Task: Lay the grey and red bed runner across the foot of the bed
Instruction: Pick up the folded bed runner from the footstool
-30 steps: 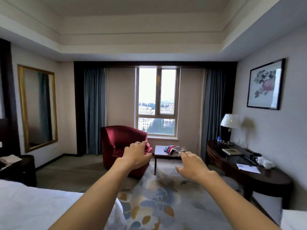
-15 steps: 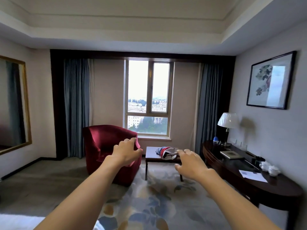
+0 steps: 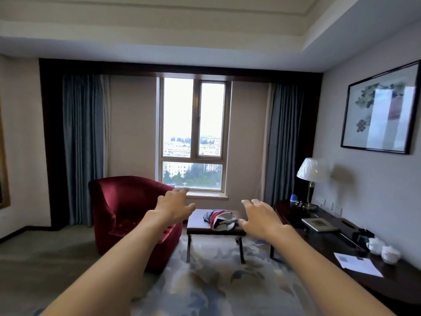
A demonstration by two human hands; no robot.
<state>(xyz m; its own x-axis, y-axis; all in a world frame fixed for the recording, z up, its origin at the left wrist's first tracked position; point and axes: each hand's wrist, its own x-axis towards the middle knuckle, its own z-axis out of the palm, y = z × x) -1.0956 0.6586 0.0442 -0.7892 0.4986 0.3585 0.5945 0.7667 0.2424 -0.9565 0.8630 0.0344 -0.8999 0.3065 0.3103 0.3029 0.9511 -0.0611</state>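
Observation:
The grey and red bed runner (image 3: pixel 220 219) lies bunched up on a small dark coffee table (image 3: pixel 196 224) under the window, some way ahead of me. Both my arms stretch forward at chest height. My left hand (image 3: pixel 173 205) hovers left of the bundle with fingers spread and nothing in it. My right hand (image 3: pixel 259 217) hovers to its right, also open and empty, its thumb overlapping the bundle's edge in the picture. The bed is out of view.
A red velvet armchair (image 3: pixel 127 213) stands left of the coffee table. A long dark desk (image 3: pixel 355 265) runs along the right wall with a lamp (image 3: pixel 311 179), a book, cups and a paper. Patterned carpet (image 3: pixel 216 281) lies between me and the table.
I have moved forward toward the window; the white bed has dropped out of the lower left and the mirror has slid off the left. The coffee table and runner look larger. Both hands stay open.

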